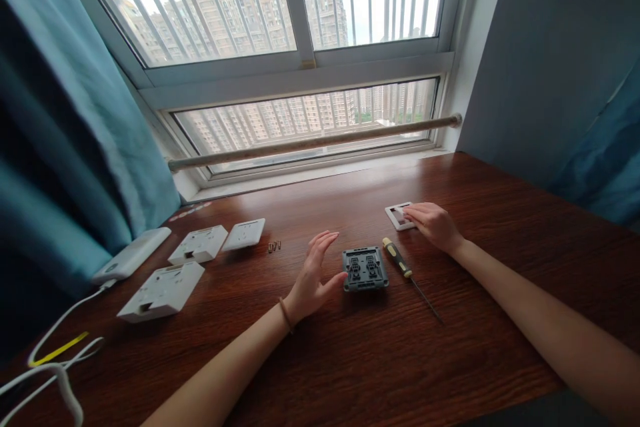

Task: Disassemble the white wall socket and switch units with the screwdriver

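Note:
My left hand [317, 278] is open, thumb and fingers apart, just left of a dark grey wall switch module [365, 269]. The module lies on the table with its two mechanisms facing up. My right hand [437, 227] is closed at the right edge of a white square switch frame [393, 217], which rests on the table; the fingertips cover part of it. Between the module and my right arm lies a screwdriver [399, 259] with a black and cream handle, its shaft pointing toward me.
Several small screws [274, 247] stand left of my left hand. Further left are a white socket plate [245, 234], two white mounting boxes [200, 245] and a white power adapter [133, 255] with a cable [63, 323]. A window [310, 117] borders the wooden table [310, 360] at the back.

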Motion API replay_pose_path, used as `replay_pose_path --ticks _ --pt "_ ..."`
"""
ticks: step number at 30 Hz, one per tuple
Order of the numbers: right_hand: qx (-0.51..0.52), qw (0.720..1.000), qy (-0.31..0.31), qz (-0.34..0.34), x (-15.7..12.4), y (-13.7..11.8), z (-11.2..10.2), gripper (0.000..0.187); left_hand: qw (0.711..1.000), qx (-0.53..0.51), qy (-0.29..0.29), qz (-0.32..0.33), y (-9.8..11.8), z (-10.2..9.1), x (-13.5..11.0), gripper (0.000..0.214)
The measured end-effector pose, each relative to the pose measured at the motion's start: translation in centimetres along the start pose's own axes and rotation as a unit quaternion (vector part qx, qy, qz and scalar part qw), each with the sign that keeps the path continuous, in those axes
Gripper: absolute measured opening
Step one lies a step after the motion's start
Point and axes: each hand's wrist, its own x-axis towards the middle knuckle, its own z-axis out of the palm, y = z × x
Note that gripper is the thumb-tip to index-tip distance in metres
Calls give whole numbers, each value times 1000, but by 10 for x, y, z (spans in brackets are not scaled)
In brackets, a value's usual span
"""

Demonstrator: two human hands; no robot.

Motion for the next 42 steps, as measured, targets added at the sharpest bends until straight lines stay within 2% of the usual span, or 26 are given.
replay_pose_path --ticks 2,4,7,9,10,12,15,19,22,26,29,33,36,38,40,42 --pt "19 998 54 -1 -1 -23 -8 28 996 -33 57 -55 6 2 0 38" --pt "61 995 64 -55 -3 -53 -16 29 980 -112 82 -140 14 7 1 26" --pt "112 980 24 -164 -9 -97 -22 34 916 -301 19 -266 26 15 2 33" --pt "129 969 21 -211 -14 -118 -22 35 867 -389 -25 -310 33 18 1 37" --pt "135 963 21 -233 -15 -124 -21 35 852 -411 -33 -322 35 18 1 37" --pt "148 952 20 -267 -18 -131 -19 38 840 -428 -36 -331 40 16 0 37" --pt "189 940 15 -283 -21 -130 -15 42 837 -430 -66 -332 42 11 1 38" --pt "232 956 10 -178 -20 -124 -10 53 832 -424 -102 -342 39 7 3 39" --pt "253 961 10 -113 -18 -121 -6 61 838 -415 -102 -339 35 8 2 39" --pt "281 955 -17 -97 -18 -121 -4 68 850 -395 -94 -336 32 11 0 38" --pt "296 952 -29 -76 -19 -122 -3 72 849 -395 -93 -339 31 13 -1 38" --pt "328 944 -7 15 -18 -122 0 74 858 -392 -44 -329 27 14 2 35" --pt "338 937 2 87 -16 -120 4 70 885 -334 21 -323 20 15 2 32" --pt "329 938 -16 105 -16 -120 7 68 903 -281 51 -320 15 16 0 31" --pt "308 945 -36 101 -17 -120 9 67 915 -241 48 -321 11 18 -3 32" --pt "278 956 -48 85 -18 -120 12 66 915 -223 21 -334 9 20 -5 37"
